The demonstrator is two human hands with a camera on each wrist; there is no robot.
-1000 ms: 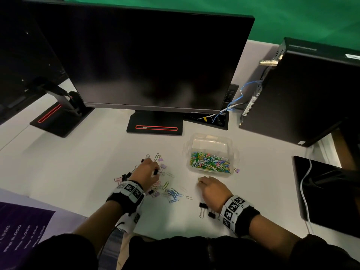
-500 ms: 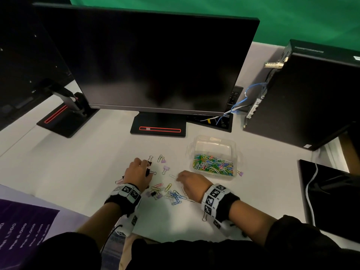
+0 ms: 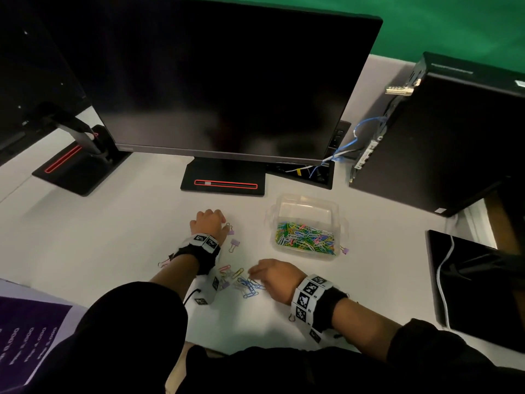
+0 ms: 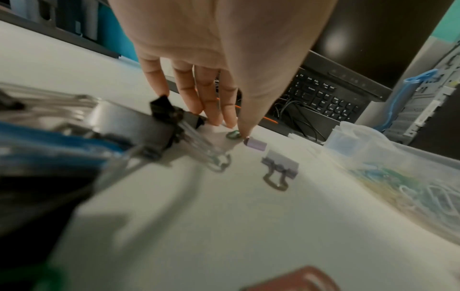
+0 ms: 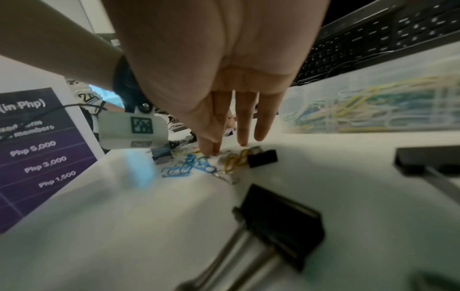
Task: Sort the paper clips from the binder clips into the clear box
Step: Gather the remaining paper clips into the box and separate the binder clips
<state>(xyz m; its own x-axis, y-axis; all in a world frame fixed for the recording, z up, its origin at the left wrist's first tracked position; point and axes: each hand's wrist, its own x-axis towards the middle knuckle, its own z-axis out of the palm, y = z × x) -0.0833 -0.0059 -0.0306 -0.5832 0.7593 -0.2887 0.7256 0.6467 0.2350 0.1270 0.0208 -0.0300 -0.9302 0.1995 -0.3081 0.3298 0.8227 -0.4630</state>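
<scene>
Nearest, the right hand [image 3: 274, 275] reaches straight fingers down onto thin wire paper clips [image 3: 246, 286] on the smooth white desk [image 3: 113, 237]. Farther, the left hand [image 3: 208, 223], fingers extended, touches a lilac binder clip [image 3: 230, 231]. Beyond sits the clear box [image 3: 308, 227], rounded plastic, holding colourful clips.

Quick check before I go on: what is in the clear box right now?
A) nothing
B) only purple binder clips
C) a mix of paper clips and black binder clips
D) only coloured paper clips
D: the clear box holds a heap of coloured paper clips, with no binder clip visible among them; a small purple binder clip lies outside on the table, by its near right corner.
</scene>
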